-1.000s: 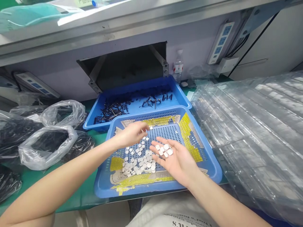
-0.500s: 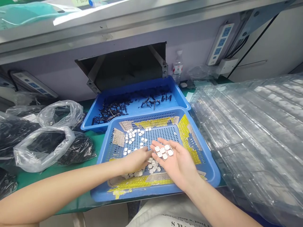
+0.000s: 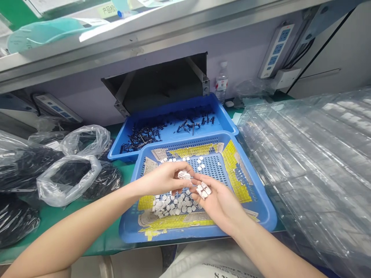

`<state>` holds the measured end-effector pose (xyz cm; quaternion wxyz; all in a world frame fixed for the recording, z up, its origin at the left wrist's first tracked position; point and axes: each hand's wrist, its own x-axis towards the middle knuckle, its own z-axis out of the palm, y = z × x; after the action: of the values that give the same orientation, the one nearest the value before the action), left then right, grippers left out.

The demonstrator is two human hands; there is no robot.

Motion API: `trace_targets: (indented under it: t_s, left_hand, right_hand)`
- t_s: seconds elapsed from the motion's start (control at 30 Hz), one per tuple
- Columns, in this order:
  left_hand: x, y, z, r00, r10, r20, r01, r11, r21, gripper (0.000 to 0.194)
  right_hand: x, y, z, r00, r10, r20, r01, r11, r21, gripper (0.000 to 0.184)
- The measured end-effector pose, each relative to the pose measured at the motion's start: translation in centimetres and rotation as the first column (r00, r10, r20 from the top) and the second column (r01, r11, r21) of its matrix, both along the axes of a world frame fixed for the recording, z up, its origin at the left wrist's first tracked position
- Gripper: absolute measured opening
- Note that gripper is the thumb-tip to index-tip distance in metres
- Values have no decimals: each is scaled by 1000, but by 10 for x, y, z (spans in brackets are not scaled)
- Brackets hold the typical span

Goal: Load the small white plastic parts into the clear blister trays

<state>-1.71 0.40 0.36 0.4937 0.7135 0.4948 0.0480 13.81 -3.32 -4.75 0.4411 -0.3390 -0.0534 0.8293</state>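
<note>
My left hand is curled around several small white square pieces, which show between its thumb and fingers. Palm up beside it, my right hand is cupped and holds several more white square pieces on its fingers. The fingertips of both hands meet or nearly meet. Beneath them is a blue perforated basket with worn yellow and beige patches on its walls. A heap of the same white pieces lies in its near part; a few others are scattered farther back, partly hidden by my left hand.
A blue tray with black parts stands behind the basket. Plastic bags of black parts lie to the left. Stacked clear plastic trays fill the right side. A water bottle stands at the back, below a metal shelf edge.
My left hand has risen from the heap and now shows white pieces in its fingers, close to my right hand. Loose pieces also lie farther right in the basket. The view has shifted slightly.
</note>
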Motion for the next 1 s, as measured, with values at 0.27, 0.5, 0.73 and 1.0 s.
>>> trace_targets:
  t_s: [0.27,0.5,0.73,1.0]
  left_hand:
    - [12,-1,2,978,-64,-200,133,925,356,13]
    - [16,-2,2,915,-69,-397,255,861,440,34]
    - [8,0,0,1000,-1,-28,6,982,187,39]
    - [-4,-2,2,842,338,420,-135,887,-442,38]
  right_hand:
    - [0,-2,3,998,58,-36,-55,995,84,13]
    - [-2,-2,3,996,65,-55,-61,996,64,16]
    - [1,-2,7,996,73,-55,-73,997,15,14]
    - [5,-1,6,1000,17,7,-17,1000,1,25]
